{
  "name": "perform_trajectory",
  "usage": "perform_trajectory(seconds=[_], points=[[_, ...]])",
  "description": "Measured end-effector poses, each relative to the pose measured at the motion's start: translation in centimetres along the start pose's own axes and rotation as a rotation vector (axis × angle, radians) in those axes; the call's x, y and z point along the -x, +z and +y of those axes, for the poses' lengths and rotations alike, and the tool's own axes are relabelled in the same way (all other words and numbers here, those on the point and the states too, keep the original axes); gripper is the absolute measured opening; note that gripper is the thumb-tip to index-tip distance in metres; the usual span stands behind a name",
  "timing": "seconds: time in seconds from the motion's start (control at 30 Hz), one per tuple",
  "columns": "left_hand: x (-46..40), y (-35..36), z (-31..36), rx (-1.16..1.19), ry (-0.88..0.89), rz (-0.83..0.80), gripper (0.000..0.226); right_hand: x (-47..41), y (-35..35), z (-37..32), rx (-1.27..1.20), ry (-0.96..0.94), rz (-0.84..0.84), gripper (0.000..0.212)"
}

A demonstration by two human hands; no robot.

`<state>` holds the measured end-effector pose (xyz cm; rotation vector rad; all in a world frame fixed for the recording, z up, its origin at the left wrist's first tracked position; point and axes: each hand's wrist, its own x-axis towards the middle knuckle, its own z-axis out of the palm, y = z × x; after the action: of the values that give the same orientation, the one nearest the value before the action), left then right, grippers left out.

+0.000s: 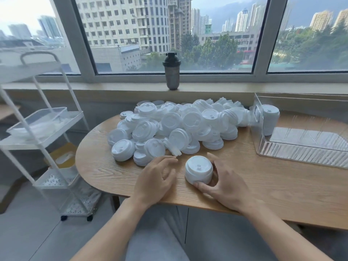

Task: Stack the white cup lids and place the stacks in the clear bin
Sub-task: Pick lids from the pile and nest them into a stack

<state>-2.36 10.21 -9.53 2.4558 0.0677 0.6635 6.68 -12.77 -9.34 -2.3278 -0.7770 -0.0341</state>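
Nearest the person, the right hand (223, 182) cups a short stack of white plastic cup lids (199, 170) standing on the pale wooden oval table (263, 185), its thumb at the near base and its fingers curled round the far side. The left hand (155, 178) hovers just beside it with fingers loosely spread and holding nothing, fingertips pointing at the heap. The step in hand looks like building this stack. To do it well, the right hand should keep the stack steady while the left picks a single lid from the near edge of the large loose pile of white lids (169, 127), dome up, and seats it squarely. Further right, the clear ribbed plastic bin (301, 147) holds one finished tall stack (269, 120) in its far left corner.
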Motion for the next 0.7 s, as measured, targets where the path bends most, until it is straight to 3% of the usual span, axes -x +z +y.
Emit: perform_trajectory(seconds=[0.23, 0.37, 0.53, 0.7], points=[[1.1, -5.0, -5.1, -0.115, -0.131, 0.236, 0.027, -1.7, 3.6, -4.0, -0.012, -0.07, -0.047, 0.106], [0.7, -7.1, -8.2, -0.174, -0.219, 0.365, 0.042, -2.6, 4.9, -5.8, -0.016, -0.138, -0.058, 0.098], [-0.6, -8.3, -11.7, -0.071, -0.401, 0.192, 0.088, -3.6, 6.1, -6.9, 0.0, -0.141, -0.061, 0.102], [-2.8, -8.1, -12.8, 0.0, -0.448, 0.131, 0.095, -4.1, 6.5, -6.8, 0.0, -0.146, -0.081, 0.104]])
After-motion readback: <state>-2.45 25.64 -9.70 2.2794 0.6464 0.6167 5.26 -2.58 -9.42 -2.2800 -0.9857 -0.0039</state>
